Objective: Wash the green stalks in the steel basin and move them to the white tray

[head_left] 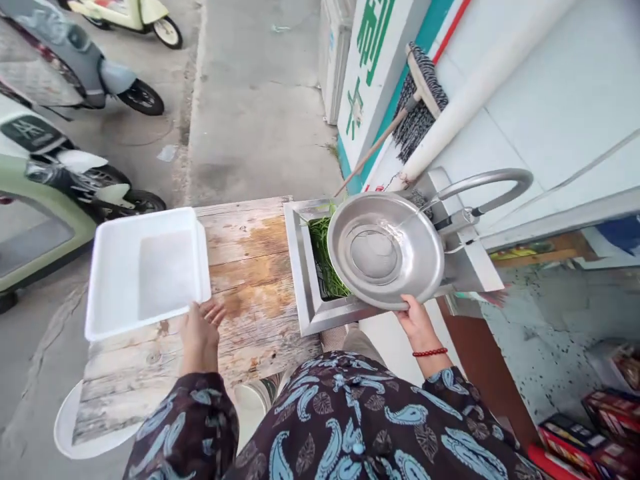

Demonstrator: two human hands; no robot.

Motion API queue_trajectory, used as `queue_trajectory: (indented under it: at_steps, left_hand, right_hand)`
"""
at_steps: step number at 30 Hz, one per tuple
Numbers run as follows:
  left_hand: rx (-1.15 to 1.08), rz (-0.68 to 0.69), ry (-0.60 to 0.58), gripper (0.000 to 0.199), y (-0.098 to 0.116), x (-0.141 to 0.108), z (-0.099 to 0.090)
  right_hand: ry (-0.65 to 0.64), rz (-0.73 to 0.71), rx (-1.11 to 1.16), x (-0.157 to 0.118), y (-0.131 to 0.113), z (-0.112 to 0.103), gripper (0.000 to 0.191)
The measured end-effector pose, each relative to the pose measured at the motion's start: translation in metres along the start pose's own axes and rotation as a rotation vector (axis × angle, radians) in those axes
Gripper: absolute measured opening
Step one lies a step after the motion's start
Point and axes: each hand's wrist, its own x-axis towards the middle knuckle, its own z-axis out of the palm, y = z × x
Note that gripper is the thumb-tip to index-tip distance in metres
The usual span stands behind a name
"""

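My right hand [416, 321] grips the near rim of a round stainless steel basin [425, 267], thumb over the edge. The basin is tilted above a metal sink [305, 283] and hides much of it. Long green leafy vegetables [325, 260] lie in the sink, partly covered by the basin. A curved metal tap [500, 177] reaches over the basin's far side, with a thin streak of water below its spout. My left hand [203, 327] has its fingers stretched out beside the near right corner of a white plastic tub [117, 267]; I cannot tell whether it touches the tub.
The tub stands on a worn wooden board [255, 267] left of the sink. Under the board are a white bucket [250, 400] and a round white container [67, 427]. Scooters [115, 77] are parked at left. A mop [420, 100] leans by the wall; boxes [575, 440] sit lower right.
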Motion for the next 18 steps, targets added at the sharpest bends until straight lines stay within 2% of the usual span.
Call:
queue_trajectory:
  at_steps: [1,5,8,10,13,16,18]
  left_hand:
    - [0.075,0.032,-0.062,0.021,-0.007,-0.012,0.015]
    - [0.363,0.160,-0.523,0.028,-0.031,-0.074,0.091]
    - [0.537,0.108,-0.805,0.034,-0.049,-0.107,0.153]
    - [0.558,0.065,-0.897,0.038,-0.064,-0.120,0.183]
    - [0.367,-0.082,-0.913,0.044,-0.081,-0.134,0.206]
    - [0.152,-0.276,-0.904,0.062,-0.083,-0.142,0.209]
    - [0.155,-0.346,-0.880,0.072,-0.078,-0.147,0.207]
  right_hand:
    - [0.004,-0.001,0.011,-0.001,0.000,0.001,0.028]
    - [0.012,0.010,0.049,-0.004,-0.004,0.000,0.029]
    - [-0.009,0.008,0.043,0.000,-0.011,-0.003,0.035]
    - [-0.047,0.013,0.026,0.005,-0.016,-0.006,0.039]
    - [-0.079,0.030,-0.035,0.016,-0.022,-0.010,0.040]
    - [-0.091,0.070,-0.114,0.028,-0.028,-0.013,0.035]
    - [-0.110,0.085,-0.153,0.038,-0.032,-0.014,0.031]
